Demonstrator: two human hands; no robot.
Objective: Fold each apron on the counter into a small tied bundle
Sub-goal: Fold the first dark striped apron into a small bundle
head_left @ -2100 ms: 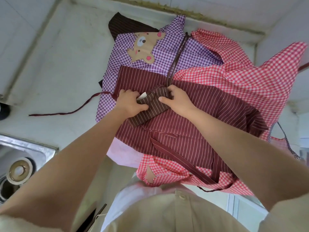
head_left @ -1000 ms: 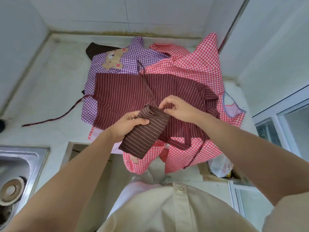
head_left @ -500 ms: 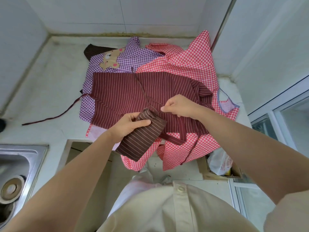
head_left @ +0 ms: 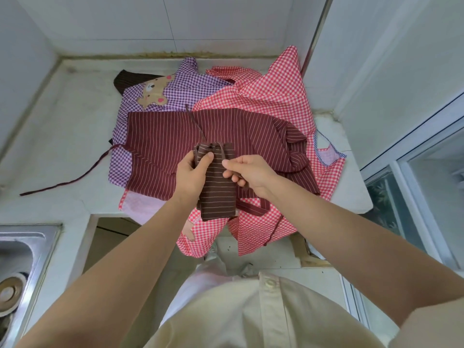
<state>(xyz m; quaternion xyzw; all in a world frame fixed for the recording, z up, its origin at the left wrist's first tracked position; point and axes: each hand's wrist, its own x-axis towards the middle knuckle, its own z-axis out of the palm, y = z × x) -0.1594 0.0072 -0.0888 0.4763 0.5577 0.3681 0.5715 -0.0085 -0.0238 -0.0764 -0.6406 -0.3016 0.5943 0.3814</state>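
Head — bundle (head_left: 218, 194) upright now, tie (head_left: 196, 125) pinched

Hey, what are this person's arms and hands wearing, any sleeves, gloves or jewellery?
Left hand and right hand are bare: no gloves, rings or watch visible. Both forearms are uncovered. A cream sleeve edge shows at the right upper arm, matching the cream buttoned shirt.

No text, label, brand or number can be read anywhere. The purple checked apron (head_left: 175, 96) carries only a bear picture (head_left: 153, 92), without letters. The maroon apron (head_left: 163, 136) and the red apron (head_left: 276, 96) show only stripes and checks.
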